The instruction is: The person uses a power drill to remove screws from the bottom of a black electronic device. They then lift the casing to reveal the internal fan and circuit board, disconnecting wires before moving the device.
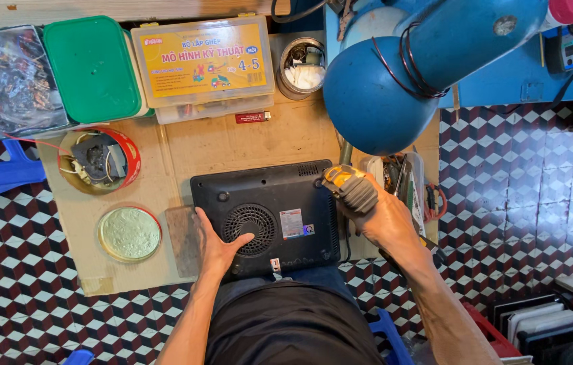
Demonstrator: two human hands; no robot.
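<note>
Black cooker (pixel 266 216) underside up, lengthwise left-right

Both forearms are bare to the elbow, with no sleeves, watch or rings in sight. The left hand (pixel 219 247) and right hand (pixel 384 220) wear no gloves. Over the lap lies dark charcoal cloth, with blue-grey trousers showing just past it.

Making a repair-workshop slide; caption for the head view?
Left hand steadies an upturned black cooktop while the right hand grips a yellow-grey screwdriver.
</note>
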